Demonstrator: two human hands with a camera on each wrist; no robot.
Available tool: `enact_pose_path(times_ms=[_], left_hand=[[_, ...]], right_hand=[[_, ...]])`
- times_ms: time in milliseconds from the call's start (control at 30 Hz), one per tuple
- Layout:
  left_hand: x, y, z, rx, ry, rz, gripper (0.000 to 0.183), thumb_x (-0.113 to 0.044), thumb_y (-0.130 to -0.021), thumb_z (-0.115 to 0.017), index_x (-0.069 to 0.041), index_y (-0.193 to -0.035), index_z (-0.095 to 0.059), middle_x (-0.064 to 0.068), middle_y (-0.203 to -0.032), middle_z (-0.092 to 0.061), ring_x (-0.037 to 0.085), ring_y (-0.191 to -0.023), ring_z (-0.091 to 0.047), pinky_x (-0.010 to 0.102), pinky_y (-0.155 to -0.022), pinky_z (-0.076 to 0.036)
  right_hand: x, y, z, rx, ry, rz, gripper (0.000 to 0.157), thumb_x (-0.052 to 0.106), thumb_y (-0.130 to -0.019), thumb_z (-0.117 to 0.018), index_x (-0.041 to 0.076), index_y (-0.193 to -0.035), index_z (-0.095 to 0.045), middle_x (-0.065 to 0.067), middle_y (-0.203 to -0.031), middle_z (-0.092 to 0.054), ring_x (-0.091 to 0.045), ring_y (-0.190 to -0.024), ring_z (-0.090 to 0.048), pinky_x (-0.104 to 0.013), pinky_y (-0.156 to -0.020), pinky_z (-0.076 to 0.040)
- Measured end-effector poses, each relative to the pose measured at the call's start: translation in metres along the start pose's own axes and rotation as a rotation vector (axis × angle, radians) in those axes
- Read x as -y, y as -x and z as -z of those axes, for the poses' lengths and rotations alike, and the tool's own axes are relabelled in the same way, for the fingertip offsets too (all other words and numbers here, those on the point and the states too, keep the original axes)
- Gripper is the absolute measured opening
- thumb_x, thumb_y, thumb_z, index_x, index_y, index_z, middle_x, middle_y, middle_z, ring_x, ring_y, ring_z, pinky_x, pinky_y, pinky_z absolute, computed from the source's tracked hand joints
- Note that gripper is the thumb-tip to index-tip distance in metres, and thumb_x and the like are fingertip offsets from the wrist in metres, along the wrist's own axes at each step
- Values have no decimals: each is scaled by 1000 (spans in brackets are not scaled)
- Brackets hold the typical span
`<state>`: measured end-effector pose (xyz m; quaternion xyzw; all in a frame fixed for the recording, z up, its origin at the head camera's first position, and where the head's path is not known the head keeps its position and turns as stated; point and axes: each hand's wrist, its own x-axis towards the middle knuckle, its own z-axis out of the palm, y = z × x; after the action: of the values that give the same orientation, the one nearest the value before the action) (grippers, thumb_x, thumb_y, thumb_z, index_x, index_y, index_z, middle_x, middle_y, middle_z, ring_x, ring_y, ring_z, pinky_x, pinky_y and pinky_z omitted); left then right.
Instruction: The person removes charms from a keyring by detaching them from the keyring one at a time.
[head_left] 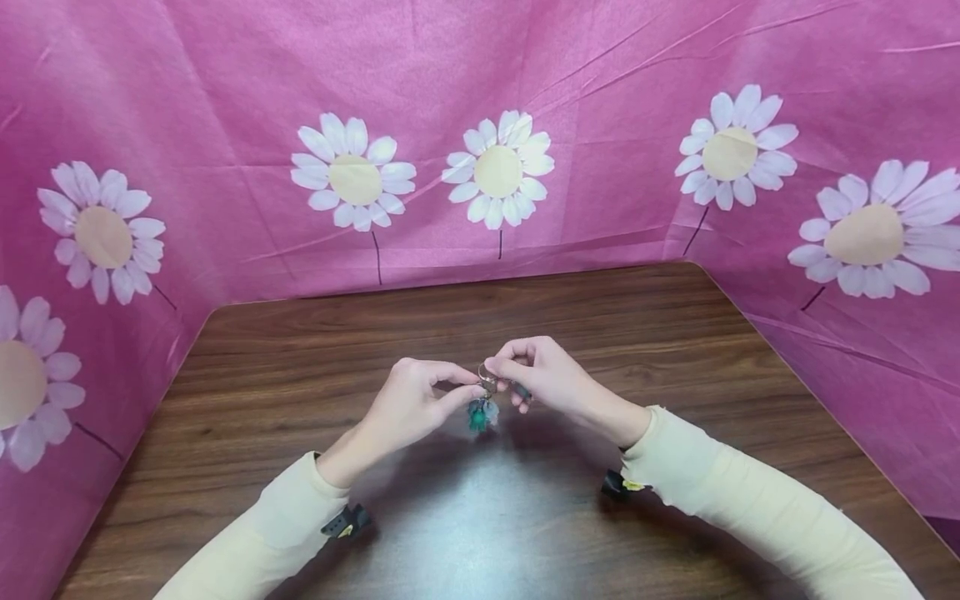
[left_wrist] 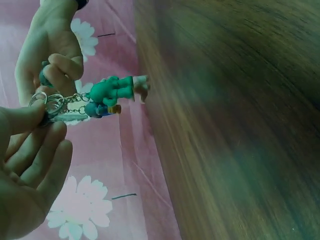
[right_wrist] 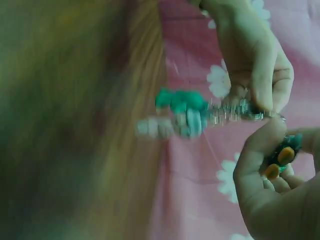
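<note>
left hand (head_left: 408, 400) pinches the key rings (left_wrist: 53, 106) — likely steadying them so the green figure (left_wrist: 106, 91) dangles free above the counter (head_left: 277, 367). right hand (head_left: 557, 377) pinches one ring too, charm (right_wrist: 286, 155) tucked toward its palm. side edges well apart; far edge meets pink cloth (head_left: 600, 200) — room near.

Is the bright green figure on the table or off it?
Off: the bright green figure hangs from metal rings that the left hand pinches above the table.
</note>
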<state>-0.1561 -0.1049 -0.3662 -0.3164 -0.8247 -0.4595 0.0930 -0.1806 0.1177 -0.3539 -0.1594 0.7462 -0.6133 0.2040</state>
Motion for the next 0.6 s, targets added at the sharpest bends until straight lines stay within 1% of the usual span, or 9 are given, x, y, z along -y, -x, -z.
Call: enact_pose_path(times_ms=[67, 133, 233, 300, 400, 500, 600], left_hand=[[1, -1, 0, 2, 50, 32, 9, -16, -89, -81, -9, -94, -81, -4, -89, -77, 6, -76, -73, 26, -66, -60], [0, -1, 2, -4, 97, 71, 9, -17, -89, -81, -11, -95, -81, -6, -89, -77, 8, -76, -73, 28, -66, -61], [-2, 0, 4, -16, 128, 98, 9, -19, -89, -81, -13, -96, -81, -8, -88, -77, 9, -77, -73, 30, -66, -61], [-3, -1, 5, -12, 134, 118, 10, -22, -88, -82, -15, -96, -81, -10, -87, -76, 9, -76, -74, 30, -66, -60], [-3, -1, 6, 29, 161, 144, 11, -23, -88, -82, -14, -96, -81, -9, -86, -76, 11, -76, -74, 31, -67, -61], [-2, -1, 7, 71, 193, 170, 12, -23, -88, -82, -14, -96, -81, -7, -87, -77, 12, -78, -74, 31, -70, -61], [-1, -1, 8, 104, 215, 197, 14, -23, -89, -82, -13, -97, -80, -7, -88, -76, 14, -79, -75, 32, -71, -61]], right_hand=[[1, 2, -1, -40, 121, 95, 20, 22, -98, -68, 4, -90, -70, -6, -71, -65, -16, -52, -57, -36, -49, -56], [1, 3, -1, -34, 209, 160, 19, 23, -99, -68, 7, -90, -70, -5, -72, -66, -19, -52, -59, -40, -50, -57], [3, 5, 1, 2, 257, 182, 18, 23, -100, -67, 8, -90, -70, -4, -73, -67, -21, -54, -60, -46, -52, -58], [3, 5, 3, 4, 245, 151, 19, 23, -100, -67, 7, -91, -70, -6, -75, -67, -21, -55, -61, -46, -53, -58], [2, 4, 6, -15, 206, 108, 20, 23, -99, -68, 5, -92, -70, -14, -79, -67, -22, -57, -61, -49, -56, -59], [1, 3, 7, -9, 166, 90, 20, 23, -99, -68, 4, -95, -71, -21, -83, -68, -23, -60, -63, -47, -58, -60], [0, 2, 10, 13, 133, 94, 22, 23, -99, -67, 1, -99, -71, -21, -84, -69, -25, -64, -67, -46, -63, -61]])
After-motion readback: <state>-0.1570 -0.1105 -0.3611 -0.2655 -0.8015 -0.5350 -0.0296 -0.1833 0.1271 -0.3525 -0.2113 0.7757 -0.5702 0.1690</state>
